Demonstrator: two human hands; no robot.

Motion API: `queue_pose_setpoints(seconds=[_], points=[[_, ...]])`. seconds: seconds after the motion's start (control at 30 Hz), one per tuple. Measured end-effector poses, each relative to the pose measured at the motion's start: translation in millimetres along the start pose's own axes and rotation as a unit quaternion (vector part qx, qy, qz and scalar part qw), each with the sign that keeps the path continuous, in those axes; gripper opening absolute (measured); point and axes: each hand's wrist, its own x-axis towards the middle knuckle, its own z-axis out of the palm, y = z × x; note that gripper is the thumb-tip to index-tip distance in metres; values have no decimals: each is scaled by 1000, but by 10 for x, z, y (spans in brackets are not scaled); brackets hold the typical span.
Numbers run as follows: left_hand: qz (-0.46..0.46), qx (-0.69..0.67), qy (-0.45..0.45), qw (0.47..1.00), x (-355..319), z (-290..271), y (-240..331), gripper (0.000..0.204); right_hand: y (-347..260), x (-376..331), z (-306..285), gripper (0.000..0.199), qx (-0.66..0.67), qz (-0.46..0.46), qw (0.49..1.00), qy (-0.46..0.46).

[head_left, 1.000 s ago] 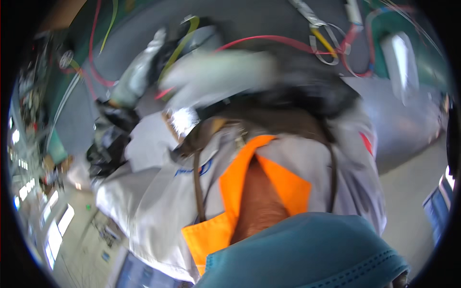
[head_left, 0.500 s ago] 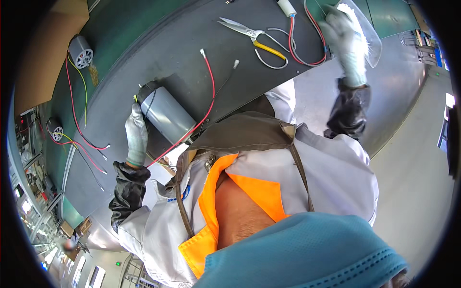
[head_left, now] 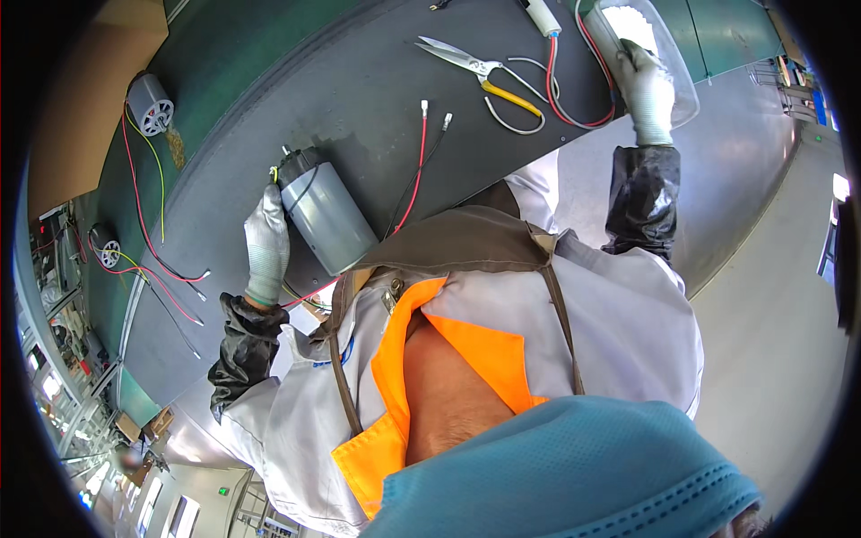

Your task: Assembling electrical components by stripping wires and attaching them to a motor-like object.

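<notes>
On the dark bench [head_left: 359,99], seen from the head camera, the left hand [head_left: 266,247] in a grey glove lies flat along the side of a grey motor [head_left: 325,215], fingers together against its casing rather than wrapped round it. The motor lies on its side near the bench's near edge, red and black leads [head_left: 417,161] trailing from it. The right hand [head_left: 647,90] is closed on the rim of a clear plastic tub [head_left: 668,54] at the bench's far right corner; white contents show inside, too blurred to make out. Between the hands lie scissors [head_left: 475,72] with yellow handles and a loop of red wire [head_left: 583,99]. Two smaller motors [head_left: 148,103] sit at the left with coloured wires. A brown cardboard sheet [head_left: 85,99] lies beyond them. The person's chest, orange collar and blue mask hide the lower bench.
</notes>
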Motion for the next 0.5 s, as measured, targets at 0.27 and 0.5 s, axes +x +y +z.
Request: queue_pose_setpoints(seconds=[0.27, 0.5], points=[[84, 30, -19, 996, 3, -51, 86, 54, 874, 1014, 134, 38, -83, 41, 989, -117], [121, 60, -128, 982, 50, -389, 218, 34, 879, 1292, 358, 37, -126, -46, 980, -150]])
